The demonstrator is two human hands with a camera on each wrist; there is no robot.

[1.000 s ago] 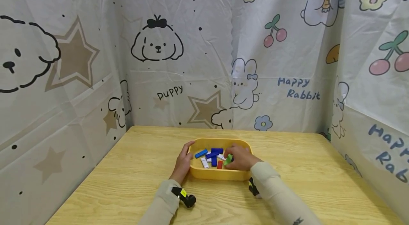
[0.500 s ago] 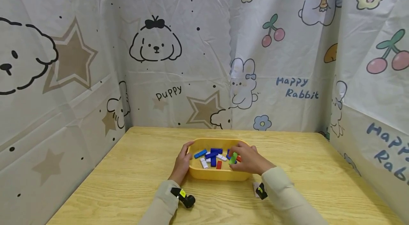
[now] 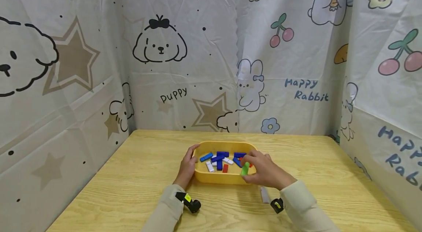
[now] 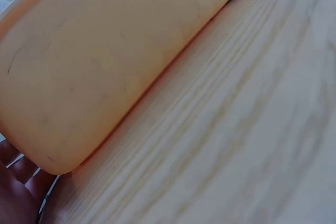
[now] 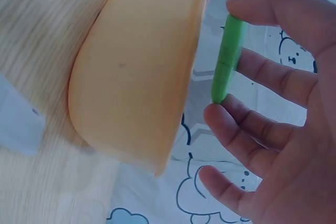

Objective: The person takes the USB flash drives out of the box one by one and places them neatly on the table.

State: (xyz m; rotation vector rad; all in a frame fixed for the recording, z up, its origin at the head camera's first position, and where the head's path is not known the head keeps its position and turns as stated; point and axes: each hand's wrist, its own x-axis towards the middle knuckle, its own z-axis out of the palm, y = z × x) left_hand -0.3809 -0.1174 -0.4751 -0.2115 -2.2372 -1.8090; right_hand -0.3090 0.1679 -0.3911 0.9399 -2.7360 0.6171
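Observation:
A yellow plastic bin (image 3: 219,178) sits on the table with red, blue and white dominoes inside. My left hand (image 3: 187,168) grips its left end; in the left wrist view, fingers (image 4: 23,169) show behind the bin's corner. Over the bin's right front rim, my right hand (image 3: 267,171) pinches a green domino (image 5: 229,59) between thumb and fingertips. The right wrist view shows a line across the domino's middle, with the little finger held away from it. Part of the bin's right end is hidden behind this hand.
A white block (image 3: 264,194) lies on the wooden table (image 3: 158,151), just in front of the bin's right corner. Patterned curtains (image 3: 184,41) enclose the table at the back and both sides. Each wrist wears a small black camera (image 3: 192,203).
My right hand has lifted the green domino from among the others and moved it right, towards me, to the bin's front rim. The left hand has stayed on the bin.

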